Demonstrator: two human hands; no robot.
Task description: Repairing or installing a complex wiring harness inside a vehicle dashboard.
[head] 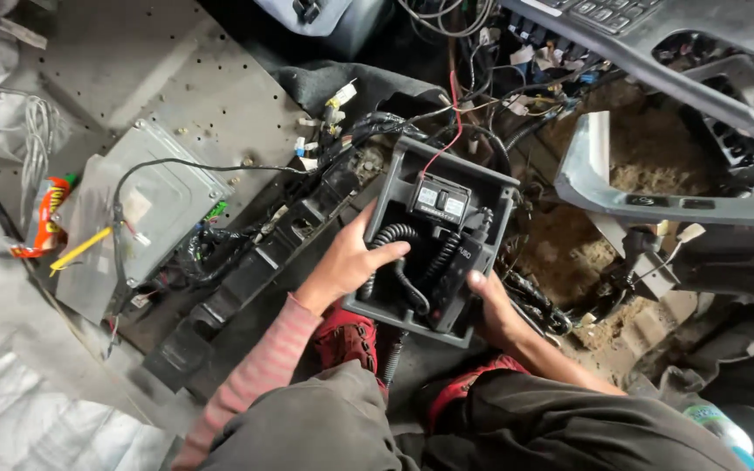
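Between both knees, grey housing (412, 170) long axis fwd, left hand (345, 264), right hand (492, 307) gripping sides

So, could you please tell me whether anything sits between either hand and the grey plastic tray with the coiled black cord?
Nothing visible does. The left hand already grips the grey plastic tray at its left wall, fingers resting on the coiled black cord. The right hand holds its lower right edge.
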